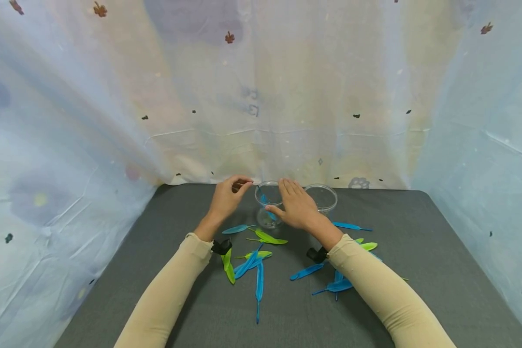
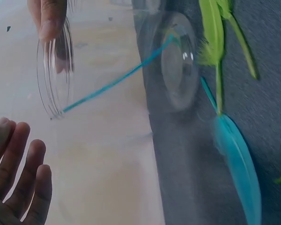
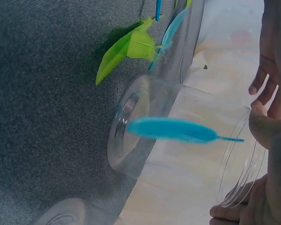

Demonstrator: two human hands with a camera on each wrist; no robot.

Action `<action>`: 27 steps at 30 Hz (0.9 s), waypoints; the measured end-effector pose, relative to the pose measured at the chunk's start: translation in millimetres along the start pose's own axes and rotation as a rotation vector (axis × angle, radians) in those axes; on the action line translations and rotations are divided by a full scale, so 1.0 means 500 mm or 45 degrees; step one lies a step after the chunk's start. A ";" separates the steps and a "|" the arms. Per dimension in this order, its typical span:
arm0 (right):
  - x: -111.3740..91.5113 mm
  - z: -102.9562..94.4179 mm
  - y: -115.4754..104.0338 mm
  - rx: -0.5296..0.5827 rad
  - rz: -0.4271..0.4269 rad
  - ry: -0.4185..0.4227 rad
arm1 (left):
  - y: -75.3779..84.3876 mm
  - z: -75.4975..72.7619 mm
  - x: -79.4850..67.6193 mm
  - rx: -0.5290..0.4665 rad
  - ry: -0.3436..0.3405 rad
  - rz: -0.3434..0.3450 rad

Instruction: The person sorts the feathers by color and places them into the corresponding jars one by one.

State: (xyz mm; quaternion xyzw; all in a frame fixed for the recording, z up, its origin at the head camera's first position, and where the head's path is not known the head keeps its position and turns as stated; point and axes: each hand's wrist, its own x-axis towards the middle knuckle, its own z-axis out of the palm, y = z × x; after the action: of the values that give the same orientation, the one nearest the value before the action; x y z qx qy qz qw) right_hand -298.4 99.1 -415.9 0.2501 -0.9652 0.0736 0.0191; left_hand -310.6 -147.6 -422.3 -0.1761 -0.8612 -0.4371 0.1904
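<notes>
A clear plastic jar stands upright at the back of the table, with a blue feather leaning inside and its quill near the rim. My right hand holds the jar at its upper right, thumb across the near side and fingers along the far side. Just left of the rim is my left hand, thumb and forefinger close together. In the left wrist view, its fingers are apart from the quill, and nothing shows between them.
A second clear jar stands just right of the first, partly behind the right hand. Blue and green feathers lie in front on the grey cloth, in a left group and a right group. A patterned curtain hangs behind the table.
</notes>
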 end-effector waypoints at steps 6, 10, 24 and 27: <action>0.003 0.003 0.002 0.001 -0.001 -0.005 | -0.026 -0.012 -0.013 -0.042 0.021 -0.029; 0.002 0.001 0.001 0.009 0.009 -0.014 | -0.043 -0.022 -0.024 -0.047 0.002 -0.055; 0.001 0.001 0.002 -0.006 0.000 0.001 | -0.073 -0.022 -0.046 0.099 -0.356 -0.169; 0.001 0.002 0.002 -0.014 -0.004 0.003 | -0.077 -0.014 -0.046 0.138 -0.420 -0.186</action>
State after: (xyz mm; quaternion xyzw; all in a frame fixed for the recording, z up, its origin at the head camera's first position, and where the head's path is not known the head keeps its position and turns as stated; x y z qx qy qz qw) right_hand -299.3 99.4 -416.8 0.2516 -0.9652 0.0685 0.0218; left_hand -307.4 -177.7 -456.1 -0.1717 -0.9136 -0.3678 0.0235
